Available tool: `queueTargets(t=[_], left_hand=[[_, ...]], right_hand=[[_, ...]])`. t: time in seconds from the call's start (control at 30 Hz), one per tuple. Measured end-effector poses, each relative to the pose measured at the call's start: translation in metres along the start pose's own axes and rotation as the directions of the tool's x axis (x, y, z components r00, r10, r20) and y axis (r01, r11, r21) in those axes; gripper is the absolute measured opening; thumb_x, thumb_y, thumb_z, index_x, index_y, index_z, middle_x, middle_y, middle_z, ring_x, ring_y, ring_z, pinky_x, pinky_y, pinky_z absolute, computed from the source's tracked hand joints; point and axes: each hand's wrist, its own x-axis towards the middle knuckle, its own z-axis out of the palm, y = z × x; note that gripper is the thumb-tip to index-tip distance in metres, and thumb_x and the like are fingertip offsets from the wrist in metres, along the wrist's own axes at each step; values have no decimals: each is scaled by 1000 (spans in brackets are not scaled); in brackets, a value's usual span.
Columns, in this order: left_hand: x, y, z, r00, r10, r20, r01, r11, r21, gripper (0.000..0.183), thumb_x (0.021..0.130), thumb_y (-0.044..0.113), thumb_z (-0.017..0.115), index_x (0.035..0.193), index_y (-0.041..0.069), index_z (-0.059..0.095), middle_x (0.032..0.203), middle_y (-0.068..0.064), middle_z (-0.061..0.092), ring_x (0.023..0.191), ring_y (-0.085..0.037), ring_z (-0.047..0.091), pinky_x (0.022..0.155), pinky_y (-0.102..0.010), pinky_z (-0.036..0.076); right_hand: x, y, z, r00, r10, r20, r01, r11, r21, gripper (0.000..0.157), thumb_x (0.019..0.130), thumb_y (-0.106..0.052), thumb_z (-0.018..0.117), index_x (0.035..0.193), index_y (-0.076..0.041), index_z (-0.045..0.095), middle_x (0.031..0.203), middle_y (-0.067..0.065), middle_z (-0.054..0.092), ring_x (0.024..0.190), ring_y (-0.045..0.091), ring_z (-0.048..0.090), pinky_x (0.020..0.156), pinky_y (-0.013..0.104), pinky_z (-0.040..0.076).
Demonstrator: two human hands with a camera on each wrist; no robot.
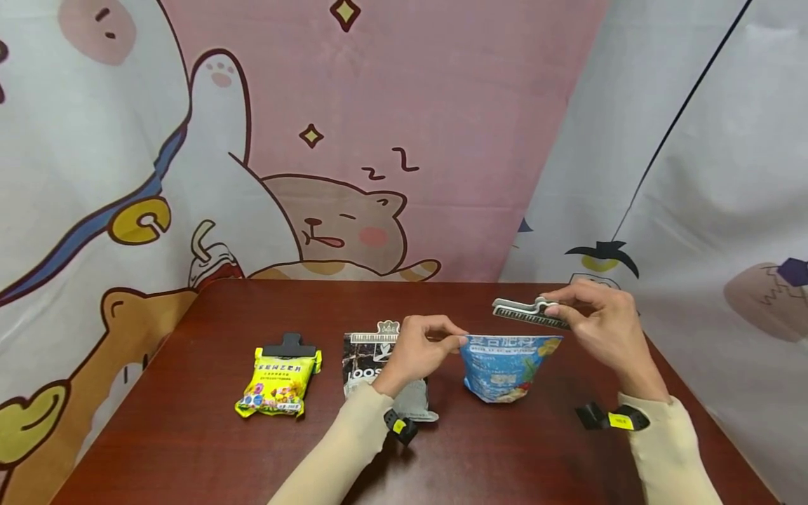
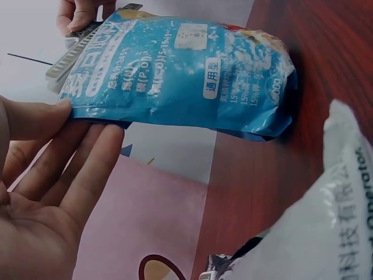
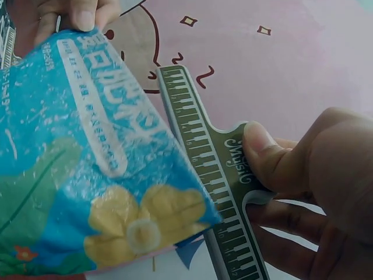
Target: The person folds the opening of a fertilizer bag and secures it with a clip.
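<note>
A blue bag (image 1: 501,372) with printed lettering and a yellow flower stands upright on the table. My left hand (image 1: 424,351) pinches its upper left corner between thumb and fingers, as the left wrist view shows close up. In my right hand (image 1: 602,333) is a long clip (image 3: 204,169) with a piano-key pattern, its handle pinched by thumb and fingers. The clip is above the bag's top right edge in the head view; in the right wrist view it lies along the bag's top edge, partly behind it.
Left of the blue bag lies a black and grey bag (image 1: 413,403) with a piano-key clip (image 1: 366,337) on its top, partly hidden by my left arm. Farther left is a yellow bag (image 1: 278,386) with a black clip (image 1: 290,346). A cartoon-printed cloth (image 1: 454,140) hangs behind the brown table (image 1: 189,449).
</note>
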Motion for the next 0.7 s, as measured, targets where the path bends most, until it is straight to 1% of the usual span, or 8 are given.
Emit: queueTargets(t=[0.13,0.2,0.37,0.57,0.7], left_hand=[[1,-2,-1,1000,-15,6,15,1000,15,6,93,17,77,95,19,83,96,-4,80,79,-20,78,71,-36,62],[1,-3,-2,1000,-26,3,26,1000,13,6,92,18,78,95,19,83,95,-3,80,80,-24,78,70,-32,62],[2,-2,-4,999,-47,-3,47,999,-17,4,91,17,79,93,16,82,93,-5,80,82,-34,78,72,-34,63],[2,-1,-3,998,-60,10,60,997,-44,6,91,17,79,89,11,81,93,-8,80,85,-36,77,72,-28,62],[2,-1,-3,998,-66,17,67,995,-69,4,89,13,80,86,11,80,93,-10,80,83,-29,77,73,-28,62]], right_hand=[[-1,-9,-3,1000,4,25,-4,1000,-5,28,79,-3,87,93,-28,82,81,-8,71,66,0,56,56,14,42],[-1,-14,-4,999,-2,37,2,1000,-2,29,80,-4,87,94,-28,82,81,-9,70,66,1,57,56,14,43],[1,-25,-2,997,-52,63,51,998,25,31,79,-1,87,93,-28,81,82,-13,69,68,2,60,60,12,48],[-1,-33,3,992,-80,100,77,997,27,30,79,-1,86,93,-27,81,84,-16,69,69,2,57,60,12,47],[-4,-35,6,988,-91,123,89,996,20,29,79,-2,87,92,-27,81,84,-17,68,68,3,56,59,13,46]])
